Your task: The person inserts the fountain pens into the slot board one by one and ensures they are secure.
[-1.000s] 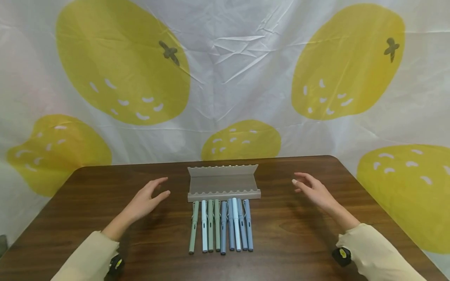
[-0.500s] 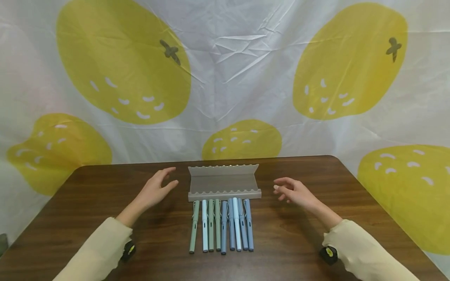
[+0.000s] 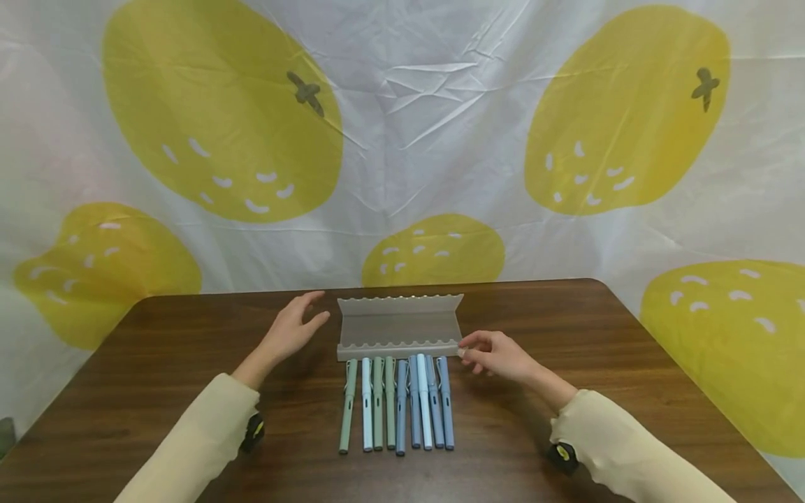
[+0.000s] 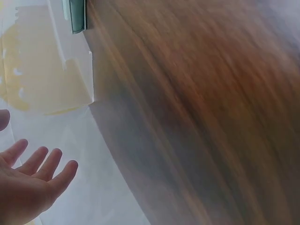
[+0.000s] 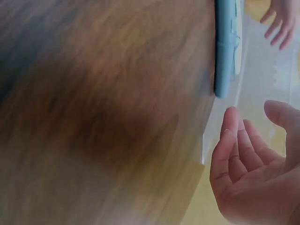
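Grip apart on both our left hand (image 3: 291, 332) and right hand (image 3: 499, 356), we'd best pinch the translucent, scalloped plastic tray (image 3: 401, 327) evenly by its ends.

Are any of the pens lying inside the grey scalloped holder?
No, all nine pens lie on the table, in front of the holder.

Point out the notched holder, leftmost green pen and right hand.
Notched holder (image 3: 399, 326), head view: bare middle of its base.
Leftmost green pen (image 3: 348, 413), head view: on the barrel.
Right hand (image 3: 501, 355), head view: back of the hand.
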### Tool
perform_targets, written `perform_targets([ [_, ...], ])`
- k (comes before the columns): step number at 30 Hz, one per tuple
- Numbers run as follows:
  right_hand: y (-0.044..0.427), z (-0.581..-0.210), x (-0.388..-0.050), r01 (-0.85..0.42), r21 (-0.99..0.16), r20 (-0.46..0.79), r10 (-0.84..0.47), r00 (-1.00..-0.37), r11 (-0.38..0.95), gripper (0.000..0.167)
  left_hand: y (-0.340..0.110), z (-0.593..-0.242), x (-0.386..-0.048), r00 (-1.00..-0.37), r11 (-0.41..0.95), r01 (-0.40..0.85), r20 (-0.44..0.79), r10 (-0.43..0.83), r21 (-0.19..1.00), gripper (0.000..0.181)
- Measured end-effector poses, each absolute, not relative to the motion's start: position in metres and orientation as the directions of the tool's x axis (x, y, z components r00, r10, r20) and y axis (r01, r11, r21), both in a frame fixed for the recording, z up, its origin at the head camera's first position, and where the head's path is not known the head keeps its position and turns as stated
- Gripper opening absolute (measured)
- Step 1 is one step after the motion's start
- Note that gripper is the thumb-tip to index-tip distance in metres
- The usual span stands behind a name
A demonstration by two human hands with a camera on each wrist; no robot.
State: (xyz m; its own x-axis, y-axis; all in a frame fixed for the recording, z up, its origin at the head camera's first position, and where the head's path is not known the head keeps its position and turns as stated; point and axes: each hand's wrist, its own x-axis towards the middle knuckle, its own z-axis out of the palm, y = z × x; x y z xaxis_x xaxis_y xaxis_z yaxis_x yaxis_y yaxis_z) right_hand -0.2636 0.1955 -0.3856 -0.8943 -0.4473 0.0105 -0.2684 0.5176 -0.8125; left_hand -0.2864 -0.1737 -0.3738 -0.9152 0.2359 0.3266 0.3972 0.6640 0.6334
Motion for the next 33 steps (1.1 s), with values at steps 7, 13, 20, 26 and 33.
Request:
perform_targets([
  [7, 0.177, -0.394, -0.263, -0.254, -0.764, -0.007, -0.402, -0.916, 0.593, 0.024, -0.166, -0.376, -0.293, -0.934, 0.644, 0.356, 0.286, 0.216, 0.677, 0.046],
  [13, 0.165, -0.398, -0.262, -0.297, -0.699, 0.016, -0.401, -0.916, 0.650, 0.024, -0.161, -0.376, -0.297, -0.955, 0.616, 0.296, 0.227, 0.189, 0.730, 0.044],
  [20, 0.163, -0.399, -0.261, -0.356, -0.608, 0.053, -0.411, -0.910, 0.710, 0.028, -0.156, -0.375, -0.304, -0.970, 0.590, 0.242, 0.192, 0.146, 0.770, 0.041],
  [26, 0.166, -0.397, -0.262, -0.421, -0.559, 0.050, -0.478, -0.877, 0.714, 0.033, -0.150, -0.375, -0.308, -0.971, 0.578, 0.235, 0.208, 0.115, 0.782, 0.037],
  [33, 0.167, -0.394, -0.263, -0.520, -0.487, 0.057, -0.569, -0.820, 0.702, 0.028, -0.146, -0.377, -0.309, -0.967, 0.591, 0.247, 0.233, 0.101, 0.768, 0.034],
])
